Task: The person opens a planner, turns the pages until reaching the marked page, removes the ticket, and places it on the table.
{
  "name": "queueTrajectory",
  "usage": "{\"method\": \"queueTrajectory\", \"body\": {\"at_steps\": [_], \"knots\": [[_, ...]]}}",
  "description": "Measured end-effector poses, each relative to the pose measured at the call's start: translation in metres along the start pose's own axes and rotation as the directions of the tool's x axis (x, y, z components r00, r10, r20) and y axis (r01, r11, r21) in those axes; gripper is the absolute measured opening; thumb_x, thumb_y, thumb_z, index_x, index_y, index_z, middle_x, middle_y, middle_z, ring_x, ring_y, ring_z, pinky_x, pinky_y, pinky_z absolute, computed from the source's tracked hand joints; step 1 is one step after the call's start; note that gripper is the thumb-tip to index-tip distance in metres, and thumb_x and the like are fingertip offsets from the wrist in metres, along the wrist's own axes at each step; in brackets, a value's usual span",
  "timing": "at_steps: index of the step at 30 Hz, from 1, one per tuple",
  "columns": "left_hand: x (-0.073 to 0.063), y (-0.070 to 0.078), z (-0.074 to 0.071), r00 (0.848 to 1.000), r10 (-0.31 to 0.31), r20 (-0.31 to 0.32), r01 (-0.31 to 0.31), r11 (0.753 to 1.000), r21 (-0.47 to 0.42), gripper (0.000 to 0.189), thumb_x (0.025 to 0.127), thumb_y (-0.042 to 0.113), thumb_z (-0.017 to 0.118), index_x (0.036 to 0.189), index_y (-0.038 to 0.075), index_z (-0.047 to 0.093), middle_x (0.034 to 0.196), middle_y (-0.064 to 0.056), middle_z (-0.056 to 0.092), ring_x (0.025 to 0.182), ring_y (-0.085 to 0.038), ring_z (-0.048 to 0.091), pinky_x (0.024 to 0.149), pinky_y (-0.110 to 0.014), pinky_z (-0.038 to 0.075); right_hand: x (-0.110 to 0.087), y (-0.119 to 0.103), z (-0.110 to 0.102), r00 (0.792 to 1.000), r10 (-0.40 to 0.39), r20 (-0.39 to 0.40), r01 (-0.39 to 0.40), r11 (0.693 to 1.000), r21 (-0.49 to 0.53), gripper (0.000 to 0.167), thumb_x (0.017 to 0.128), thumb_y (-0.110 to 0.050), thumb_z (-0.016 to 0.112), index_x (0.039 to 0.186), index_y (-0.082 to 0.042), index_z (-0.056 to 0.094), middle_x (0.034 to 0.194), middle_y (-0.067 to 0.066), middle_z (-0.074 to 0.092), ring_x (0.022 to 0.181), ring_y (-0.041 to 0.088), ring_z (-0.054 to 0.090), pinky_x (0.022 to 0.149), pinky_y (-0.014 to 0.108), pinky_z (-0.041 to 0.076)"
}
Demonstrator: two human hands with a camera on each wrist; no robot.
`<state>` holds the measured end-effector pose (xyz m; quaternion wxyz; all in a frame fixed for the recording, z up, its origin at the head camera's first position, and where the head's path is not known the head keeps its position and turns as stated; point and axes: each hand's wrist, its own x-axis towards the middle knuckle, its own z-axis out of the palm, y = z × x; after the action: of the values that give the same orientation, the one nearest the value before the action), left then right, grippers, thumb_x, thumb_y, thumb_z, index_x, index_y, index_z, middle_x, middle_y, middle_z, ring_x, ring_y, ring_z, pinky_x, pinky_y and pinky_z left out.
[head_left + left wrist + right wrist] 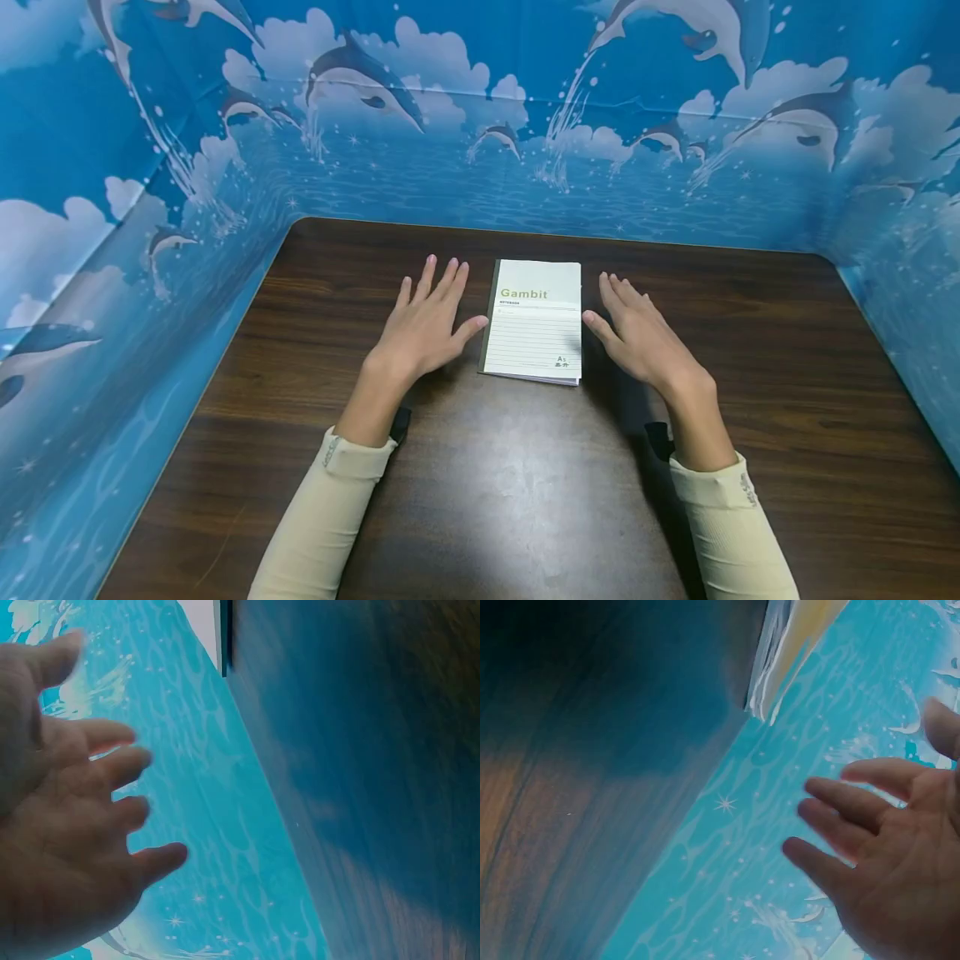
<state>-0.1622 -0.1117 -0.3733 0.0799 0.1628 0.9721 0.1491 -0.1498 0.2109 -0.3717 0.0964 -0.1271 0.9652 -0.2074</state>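
A: Where's the notebook (531, 337)?
B: Flat on the table (517, 508), cover up, with a hand on either side of it. The patterned cloth (450, 179) stands beyond it.
A: Does anyone have hold of it?
B: No. The left hand (422, 332), to its left, is open with fingers spread, and the right hand (639, 340), to its right, is open too, fingers straight. Both are empty.
A: Touching it?
B: The thumbs are right by its side edges; I can't tell whether the left one makes contact.
A: So how far along?
B: The notebook lies closed and ungripped. I'd judge that's either a start or a finish; these views don't settle which, or what's left.
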Motion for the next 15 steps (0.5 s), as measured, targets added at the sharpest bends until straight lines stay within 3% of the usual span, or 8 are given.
{"method": "queueTrajectory", "body": {"at_steps": [5,10,12,15], "knots": [[-0.001,-0.002,0.000,0.987,-0.043,0.156,0.046,0.999,-0.015,0.076,0.114,0.049,0.046,0.173,0.013,0.015,0.182,-0.007,0.009,0.170,-0.030,-0.007,0.134,-0.062,0.004,0.002,-0.001,0.001,0.992,0.101,0.076,-0.098,0.995,-0.033,0.077,0.116,-0.041,0.047,0.168,0.005,0.014,0.173,0.034,0.022,0.162,0.053,0.021,0.127,0.069,0.023],[-0.002,-0.002,0.001,0.932,-0.058,0.357,0.082,0.995,-0.052,0.076,0.111,0.046,0.055,0.171,0.013,0.024,0.181,-0.008,0.016,0.170,-0.032,0.000,0.134,-0.060,0.009,0.005,0.000,0.007,0.981,0.131,0.145,-0.127,0.991,-0.041,0.071,0.115,-0.037,0.050,0.162,0.012,0.030,0.162,0.039,0.040,0.148,0.051,0.044,0.118,0.068,0.039],[-0.002,0.000,0.002,0.915,-0.055,0.401,0.080,0.996,-0.048,0.077,0.110,0.047,0.058,0.171,0.013,0.026,0.181,-0.008,0.016,0.170,-0.032,0.003,0.134,-0.060,0.013,0.006,0.001,0.011,0.981,0.123,0.152,-0.120,0.992,-0.029,0.069,0.114,-0.036,0.051,0.159,0.013,0.035,0.157,0.039,0.046,0.137,0.046,0.054,0.112,0.064,0.045],[-0.003,0.001,0.003,0.903,-0.041,0.428,0.063,0.997,-0.036,0.075,0.109,0.045,0.061,0.170,0.016,0.029,0.181,-0.008,0.016,0.169,-0.033,0.005,0.133,-0.062,0.016,0.009,0.001,0.017,0.982,0.099,0.162,-0.099,0.995,-0.010,0.068,0.114,-0.036,0.052,0.158,0.014,0.037,0.149,0.037,0.052,0.122,0.040,0.058,0.104,0.060,0.049]]}}
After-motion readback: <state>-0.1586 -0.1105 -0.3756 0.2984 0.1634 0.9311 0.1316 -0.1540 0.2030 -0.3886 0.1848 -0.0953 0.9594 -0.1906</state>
